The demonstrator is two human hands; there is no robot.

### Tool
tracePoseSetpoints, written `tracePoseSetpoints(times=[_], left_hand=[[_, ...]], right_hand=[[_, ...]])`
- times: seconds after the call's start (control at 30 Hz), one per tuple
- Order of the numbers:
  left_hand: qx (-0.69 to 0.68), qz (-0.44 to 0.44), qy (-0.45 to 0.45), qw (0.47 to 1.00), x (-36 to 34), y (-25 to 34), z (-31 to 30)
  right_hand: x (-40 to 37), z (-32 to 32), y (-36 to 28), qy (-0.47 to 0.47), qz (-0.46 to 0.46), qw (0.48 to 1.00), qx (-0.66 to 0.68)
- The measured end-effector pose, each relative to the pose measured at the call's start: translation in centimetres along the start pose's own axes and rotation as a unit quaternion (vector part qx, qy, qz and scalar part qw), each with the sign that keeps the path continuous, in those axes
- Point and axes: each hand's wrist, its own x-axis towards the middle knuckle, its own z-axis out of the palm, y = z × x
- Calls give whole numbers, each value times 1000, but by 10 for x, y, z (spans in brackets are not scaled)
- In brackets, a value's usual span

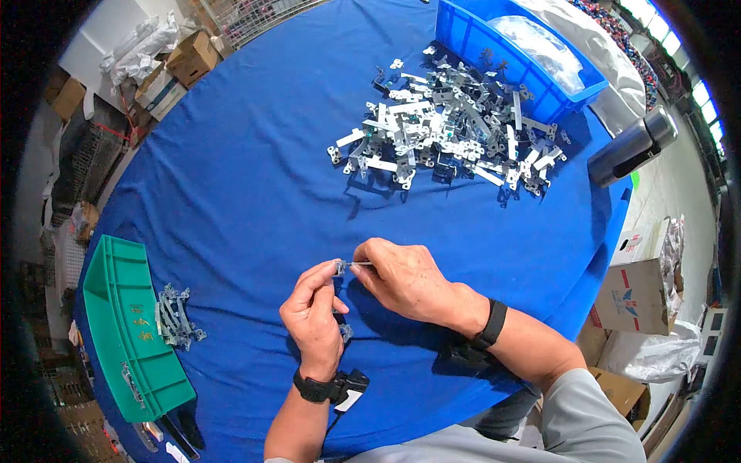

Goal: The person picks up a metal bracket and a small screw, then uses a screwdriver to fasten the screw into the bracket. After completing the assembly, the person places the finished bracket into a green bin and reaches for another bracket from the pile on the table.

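My left hand [315, 312] is closed, its thumb and index finger pinching a small silvery metal bracket [340, 268]. Another metal end [346, 332] shows below the palm, partly covered by the hand. To the right, my right hand [405, 282] closes its fingertips on a thin metal strip [358, 264], whose tip meets the bracket. I cannot tell whether strip and bracket are one piece. Both hands are over the near middle of the blue cloth [255, 193].
A big heap of metal brackets [455, 127] lies at the back, before a blue crate [509, 54] holding clear plastic. At left, a smaller bracket pile [177, 318] lies beside a green bin [127, 309]. A steel flask [633, 147] stands at the right edge, near a cardboard box [637, 289].
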Motion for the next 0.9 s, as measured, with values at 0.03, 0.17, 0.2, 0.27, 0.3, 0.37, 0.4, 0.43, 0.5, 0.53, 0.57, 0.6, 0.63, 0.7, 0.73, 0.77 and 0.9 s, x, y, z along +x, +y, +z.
tracePoseSetpoints(times=[0.03,0.17,0.2,0.27,0.3,0.37,0.4,0.43,0.5,0.53,0.57,0.6,0.63,0.7,0.73,0.77,0.9], left_hand=[[-1,1,0,1000,0,0,0],[2,6,0,1000,0,1,1],[2,6,0,1000,0,1,0],[-4,-3,-2,1000,0,1,-1],[-4,-3,-2,1000,0,1,-1],[-7,6,-1,1000,0,0,0],[-8,6,-1,1000,0,0,0],[-8,8,1,1000,0,0,1],[-9,10,3,1000,0,1,2],[-10,5,3,1000,0,1,2],[-11,0,2,1000,0,1,1],[-12,1,3,1000,-1,1,1],[-11,-5,3,1000,-1,2,0],[-11,-10,4,1000,0,1,0],[-13,-5,4,1000,0,0,0],[-15,0,5,1000,0,-1,0],[-11,0,-3,1000,0,-1,1]], right_hand=[[-1,-1,-2,-16,18,1000,-15],[-2,0,1,-35,11,997,-75],[-1,0,1,-35,10,997,-75],[1,0,0,3,-13,1000,-17],[1,-1,0,2,-13,1000,-17],[0,-1,-1,-10,9,1000,-1],[0,0,0,-10,9,1000,-1],[-2,0,1,-29,16,999,-21],[-2,0,1,-48,22,998,-41],[-1,-1,0,-40,17,999,-30],[0,-2,0,-32,11,999,-19],[1,-3,-2,-32,11,999,-19],[1,-4,-3,-19,0,1000,-12],[2,-5,-3,-7,-12,1000,-4],[2,-5,-3,-4,-13,1000,-1],[2,-5,-3,0,-14,1000,1],[2,-3,-4,6,-20,1000,17]])
